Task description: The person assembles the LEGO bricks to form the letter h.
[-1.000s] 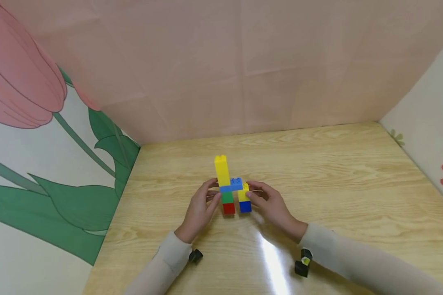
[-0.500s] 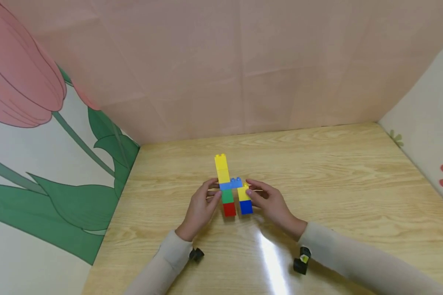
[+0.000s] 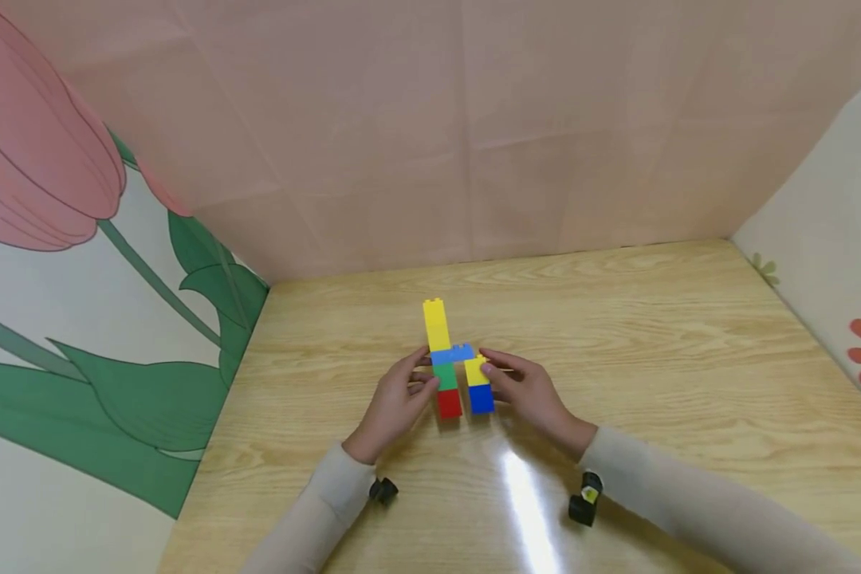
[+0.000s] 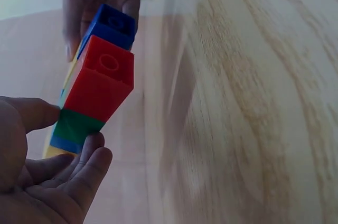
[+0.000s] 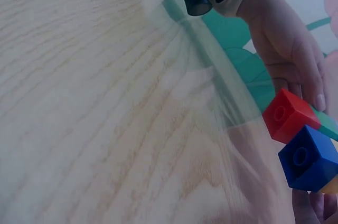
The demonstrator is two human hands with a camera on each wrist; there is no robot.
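Note:
A model of toy building bricks stands between my hands in the head view. Its left column has yellow bricks (image 3: 436,324) on top, then a light blue brick (image 3: 445,356) reaching rightward, a green brick (image 3: 445,377) and a red brick (image 3: 450,404). At right, a yellow brick (image 3: 475,372) sits on a dark blue brick (image 3: 481,399). My left hand (image 3: 398,399) grips the left column around the green brick. My right hand (image 3: 538,396) pinches the right yellow brick. The undersides of the red brick (image 4: 97,89) and dark blue brick (image 5: 309,158) show in the wrist views.
A wood-grain table (image 3: 617,335) lies beneath the hands, with a bright glare streak near its front. Behind rises a pink cloth backdrop (image 3: 466,143). Flower-printed panels flank both sides. Small black devices (image 3: 583,501) hang at both wrists.
The brick model has tilted so that fewer of its top studs show, and it has shifted slightly right. Both hands keep their hold on it.

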